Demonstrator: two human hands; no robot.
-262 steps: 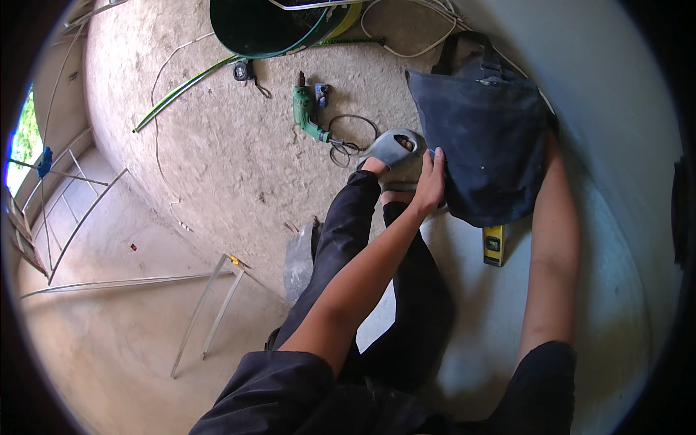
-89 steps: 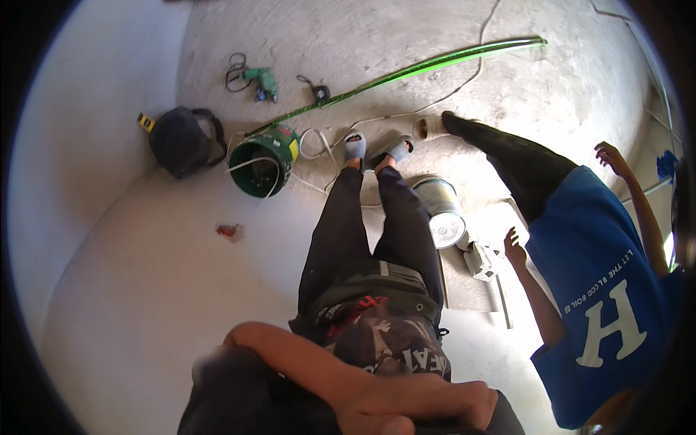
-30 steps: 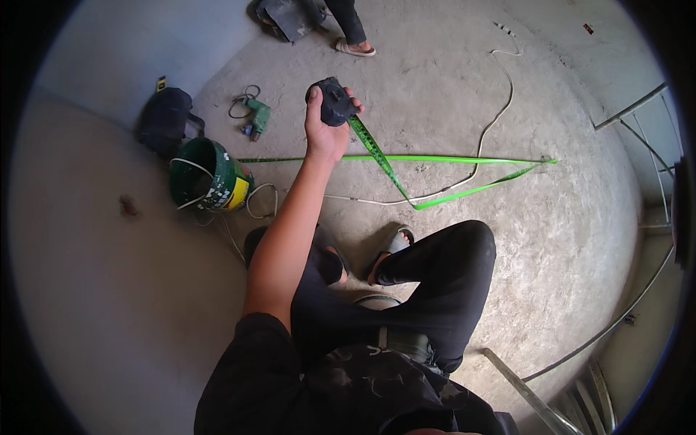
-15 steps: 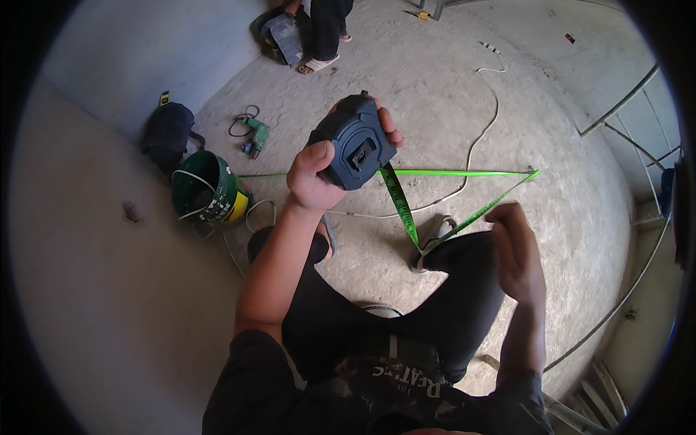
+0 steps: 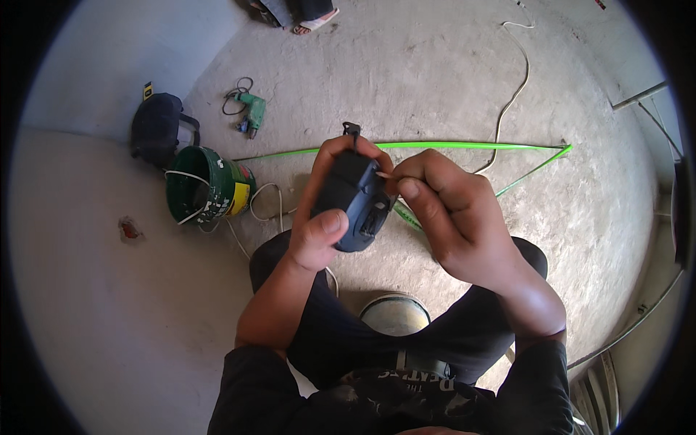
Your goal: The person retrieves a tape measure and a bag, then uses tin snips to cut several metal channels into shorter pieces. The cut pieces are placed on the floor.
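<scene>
My left hand (image 5: pixel 310 238) is wrapped round a dark blue-black tape measure (image 5: pixel 346 190), holding it up in front of my lap with its edge turned toward me. A small black loop (image 5: pixel 351 129) sticks out at its far end. The fingers of my right hand (image 5: pixel 464 221) are pinched together against the case's right side. A small pale tip shows at the pinch, too small to name. Behind my hands, the bright green tape blade (image 5: pixel 449 146) runs along the floor, folds sharply at the right and comes back toward me; my right hand hides part of it.
On the left stand a green paint bucket (image 5: pixel 239 196) and a black bag (image 5: pixel 154 130) by the wall. Beyond them lies a green corded drill (image 5: pixel 254 110). A white cable (image 5: pixel 523 69) crosses the floor. Between my legs is a round lid-like top (image 5: pixel 395 315). Another person's sandaled foot (image 5: pixel 317 22) is far off.
My right hand has come in from the right to the tape measure and pinched at its side. The left hand has lowered and turned the case. The view has tilted down.
</scene>
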